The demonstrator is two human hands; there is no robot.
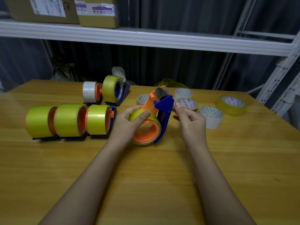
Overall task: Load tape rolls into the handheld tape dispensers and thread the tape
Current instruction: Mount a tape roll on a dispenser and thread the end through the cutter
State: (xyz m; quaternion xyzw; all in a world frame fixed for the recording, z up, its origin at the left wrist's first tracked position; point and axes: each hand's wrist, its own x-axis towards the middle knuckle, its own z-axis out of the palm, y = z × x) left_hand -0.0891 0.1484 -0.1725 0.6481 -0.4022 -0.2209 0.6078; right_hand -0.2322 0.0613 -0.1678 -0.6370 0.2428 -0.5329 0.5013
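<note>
A blue and orange tape dispenser (164,108) with a yellow tape roll (146,127) on its orange hub is held above the wooden table (146,176). My left hand (129,122) grips the roll, thumb lying across its top. My right hand (190,120) is just right of the dispenser's blue plate, fingertips pinched together on what looks like the clear tape end, which is hard to make out. Three loaded dispensers (69,120) stand in a row at the left. Two more loaded dispensers (107,91) stand behind them.
Several loose tape rolls (211,116) lie at the right of the table, one yellowish roll (232,105) farthest right. A white metal shelf (146,38) with cardboard boxes (97,12) runs overhead at the back. A rack upright (279,82) stands at the right.
</note>
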